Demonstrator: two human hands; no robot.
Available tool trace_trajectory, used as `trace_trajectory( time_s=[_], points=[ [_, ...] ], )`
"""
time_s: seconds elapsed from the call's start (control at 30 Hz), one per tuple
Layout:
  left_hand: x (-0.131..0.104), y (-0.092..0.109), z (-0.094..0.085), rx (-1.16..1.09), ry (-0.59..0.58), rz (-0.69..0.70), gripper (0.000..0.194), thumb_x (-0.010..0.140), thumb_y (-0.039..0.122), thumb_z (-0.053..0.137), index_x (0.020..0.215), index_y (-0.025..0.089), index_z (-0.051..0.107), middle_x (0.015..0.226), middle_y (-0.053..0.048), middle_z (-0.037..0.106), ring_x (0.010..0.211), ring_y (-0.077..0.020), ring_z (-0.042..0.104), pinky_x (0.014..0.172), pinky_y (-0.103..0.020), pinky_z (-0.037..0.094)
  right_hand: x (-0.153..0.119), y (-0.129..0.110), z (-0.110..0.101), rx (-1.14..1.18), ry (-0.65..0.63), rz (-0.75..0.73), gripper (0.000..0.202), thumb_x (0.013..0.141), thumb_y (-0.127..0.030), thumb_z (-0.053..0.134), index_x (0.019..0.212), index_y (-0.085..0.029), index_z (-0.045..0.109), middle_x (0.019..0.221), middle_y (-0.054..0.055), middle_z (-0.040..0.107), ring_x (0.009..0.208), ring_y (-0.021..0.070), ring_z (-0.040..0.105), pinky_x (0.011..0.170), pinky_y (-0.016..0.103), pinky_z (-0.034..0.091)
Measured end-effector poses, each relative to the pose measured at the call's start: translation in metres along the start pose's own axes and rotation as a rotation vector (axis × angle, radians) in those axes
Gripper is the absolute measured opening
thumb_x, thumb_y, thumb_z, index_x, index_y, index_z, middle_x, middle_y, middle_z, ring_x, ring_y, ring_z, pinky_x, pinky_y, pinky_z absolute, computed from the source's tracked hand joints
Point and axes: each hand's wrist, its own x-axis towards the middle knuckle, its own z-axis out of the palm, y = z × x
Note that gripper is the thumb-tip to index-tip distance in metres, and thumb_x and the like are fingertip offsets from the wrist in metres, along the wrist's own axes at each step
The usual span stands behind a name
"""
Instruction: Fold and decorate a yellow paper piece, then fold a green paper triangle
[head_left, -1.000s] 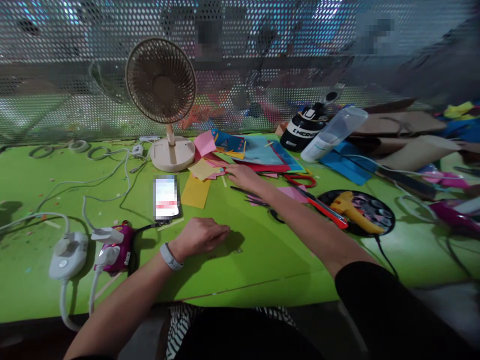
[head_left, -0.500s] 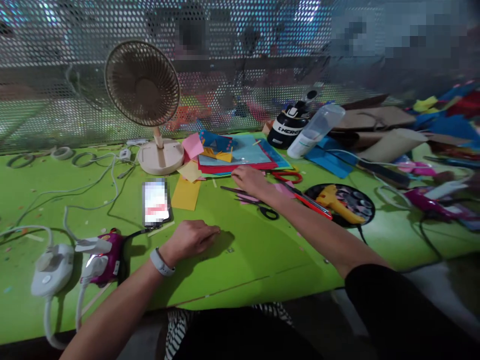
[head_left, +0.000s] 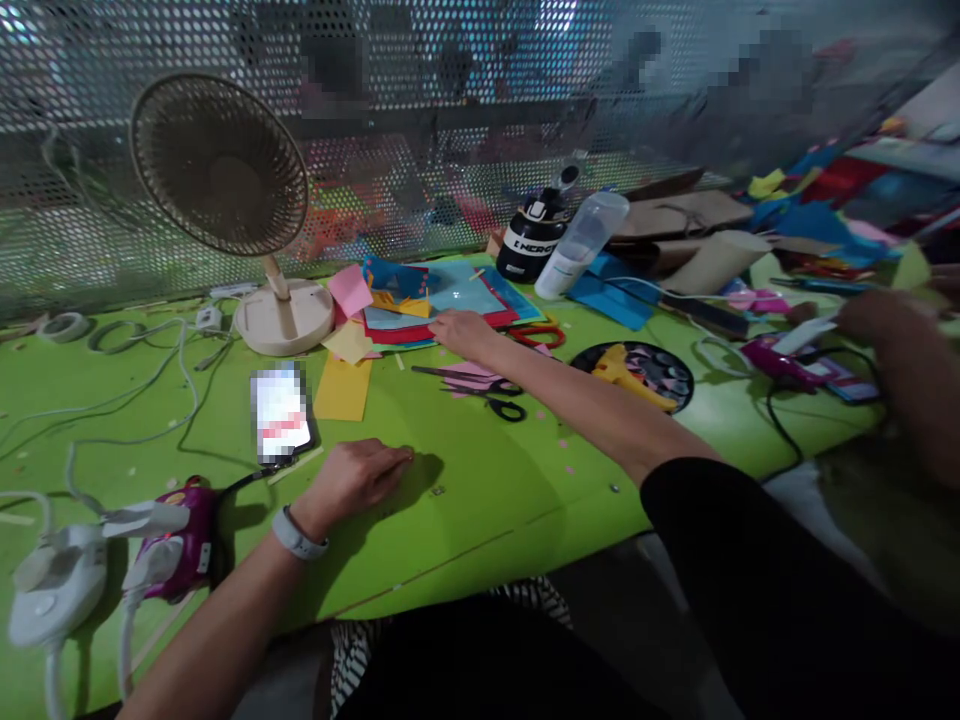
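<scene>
Ctr frame, R hand (head_left: 466, 334) at near edge of paper stack (head_left: 463, 285).
Stack touches or sits just past R fingers; can't tell if gripping. R arm stretched fwd. L hand (head_left: 352, 485) lower ctr-left, fingers half curled, can't tell if holding anything, nr phone (head_left: 281, 412). Green table (head_left: 450, 520), fan (head_left: 225, 180) upper L, perforated screen (head_left: 420, 130) behind.

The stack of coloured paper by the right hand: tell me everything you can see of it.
The stack of coloured paper lies flat on the green tabletop, its sheets unevenly layered. A light blue sheet is on top, red shows along the front, and deeper blue and green at the right. The sheets look thin. A folded blue piece and a yellow one rest on its left part. The right hand is at its front edge; whether it grips a sheet cannot be told.
</scene>
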Motion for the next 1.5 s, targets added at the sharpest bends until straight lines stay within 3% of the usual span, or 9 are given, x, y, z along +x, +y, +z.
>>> trace_trajectory(
  time_s=[0.43,0.6,0.73,0.87,0.97,1.07,1.17,1.33,1.5],
  points=[
    [-0.002,0.0,0.001,0.003,-0.017,-0.01,0.027,0.099,0.027,0.045,0.106,0.016,0.068,0.069,-0.002,0.067,0.056,-0.0109,0.059,0.051,-0.023,0.045,0.005,-0.012,0.006,-0.052,0.011,-0.045,0.035,0.088,-0.005,0.039,0.114,0.0,0.062,0.107,0.026,0.068,0.099,0.0304,0.062,0.077,0.039,0.044],
    [-0.002,0.001,0.0,0.0,-0.034,-0.021,0.029,0.099,0.029,0.044,0.108,0.016,0.068,0.071,-0.003,0.068,0.057,-0.0109,0.06,0.052,-0.022,0.045,0.006,-0.016,0.009,-0.02,0.039,0.002,0.034,0.088,-0.006,0.039,0.11,-0.005,0.066,0.107,0.023,0.069,0.1,0.0282,0.062,0.081,0.038,0.043],
    [-0.001,0.002,0.0,0.0,-0.006,-0.001,0.03,0.099,0.029,0.042,0.105,0.016,0.068,0.07,-0.003,0.069,0.057,-0.0112,0.061,0.051,-0.022,0.045,0.01,-0.012,0.008,0.005,0.084,0.145,0.035,0.094,-0.02,0.038,0.112,-0.008,0.065,0.105,0.022,0.07,0.097,0.0288,0.064,0.08,0.037,0.045],
    [0.0,0.003,0.001,-0.001,-0.007,-0.005,0.029,0.099,0.03,0.043,0.101,0.017,0.069,0.069,-0.003,0.068,0.057,-0.011,0.061,0.052,-0.022,0.045,0.03,-0.004,0.003,0.15,0.156,0.448,0.052,0.094,-0.047,0.04,0.111,-0.005,0.064,0.098,0.026,0.07,0.092,0.034,0.066,0.077,0.041,0.048],
    [-0.001,0.002,0.0,-0.003,-0.014,-0.017,0.028,0.099,0.029,0.045,0.103,0.016,0.07,0.069,-0.003,0.069,0.057,-0.0112,0.061,0.052,-0.022,0.046,0.047,0.001,-0.002,0.495,0.239,0.584,0.043,0.085,-0.04,0.057,0.112,-0.007,0.063,0.107,0.025,0.068,0.106,0.0366,0.062,0.088,0.043,0.046],
    [-0.002,-0.001,-0.001,-0.01,-0.005,-0.04,0.027,0.098,0.028,0.046,0.103,0.016,0.07,0.071,-0.003,0.07,0.057,-0.0118,0.062,0.052,-0.023,0.047,0.051,0.006,-0.008,0.711,0.241,0.61,0.026,0.084,-0.025,0.056,0.103,-0.011,0.065,0.104,0.02,0.07,0.103,0.0314,0.064,0.086,0.039,0.048],
    [-0.002,-0.002,-0.002,-0.017,0.001,-0.047,0.028,0.098,0.028,0.047,0.102,0.015,0.071,0.07,-0.004,0.07,0.056,-0.0118,0.062,0.052,-0.023,0.047,0.035,0.017,-0.013,0.917,0.163,0.643,0.016,0.084,-0.02,0.05,0.089,-0.014,0.064,0.078,0.011,0.071,0.072,0.0203,0.068,0.069,0.029,0.051],
    [0.0,-0.003,-0.003,-0.077,0.078,-0.148,0.026,0.096,0.028,0.049,0.107,0.016,0.069,0.079,-0.006,0.073,0.065,-0.0129,0.066,0.058,-0.025,0.054,-0.019,0.027,-0.019,1.307,-0.061,0.615,0.012,0.075,-0.011,0.049,0.066,-0.016,0.056,0.05,-0.001,0.056,0.04,0.0082,0.046,0.047,0.02,0.044],
    [0.001,-0.01,-0.002,-0.405,0.114,-0.542,0.039,0.095,0.038,0.053,0.128,0.016,0.055,0.103,-0.012,0.074,0.071,-0.0155,0.07,0.06,-0.029,0.059,-0.068,-0.024,-0.011,1.562,-0.223,0.535,0.012,0.075,-0.012,0.049,0.065,-0.017,0.053,0.051,-0.001,0.058,0.04,0.0077,0.048,0.043,0.018,0.044]
  ],
)
